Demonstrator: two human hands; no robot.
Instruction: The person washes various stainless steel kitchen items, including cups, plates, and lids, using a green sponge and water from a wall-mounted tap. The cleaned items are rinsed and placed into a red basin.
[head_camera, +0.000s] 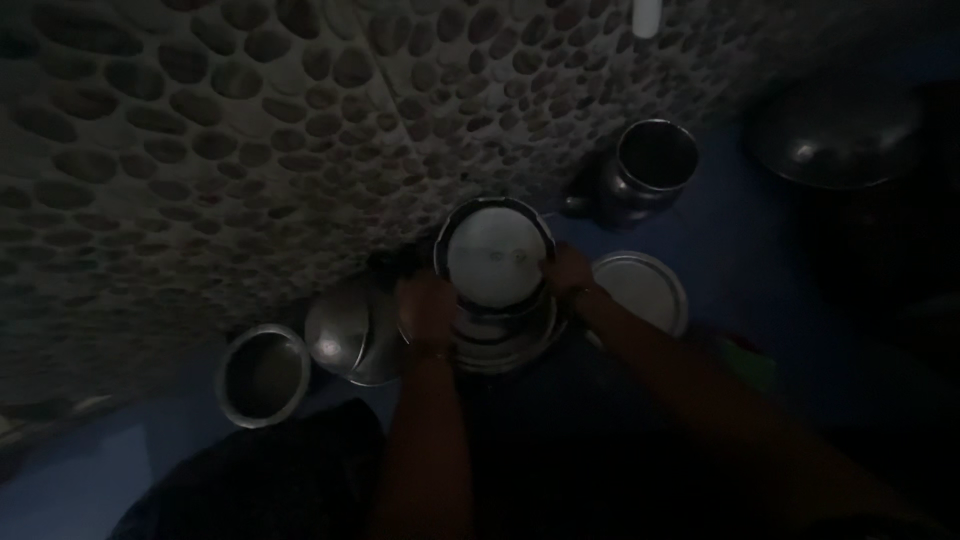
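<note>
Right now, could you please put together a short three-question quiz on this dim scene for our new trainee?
1. True or false: both hands grip the round metal plate that stands tilted on edge.
2. Which vessel stands nearest the pebble-patterned wall at upper right? A) the tall open pot B) the small bowl C) the flat lid
3. What lies directly under the held plate?

Key:
1. True: the left hand and right hand hold its opposite edges.
2. A.
3. A stack of metal plates.
</note>
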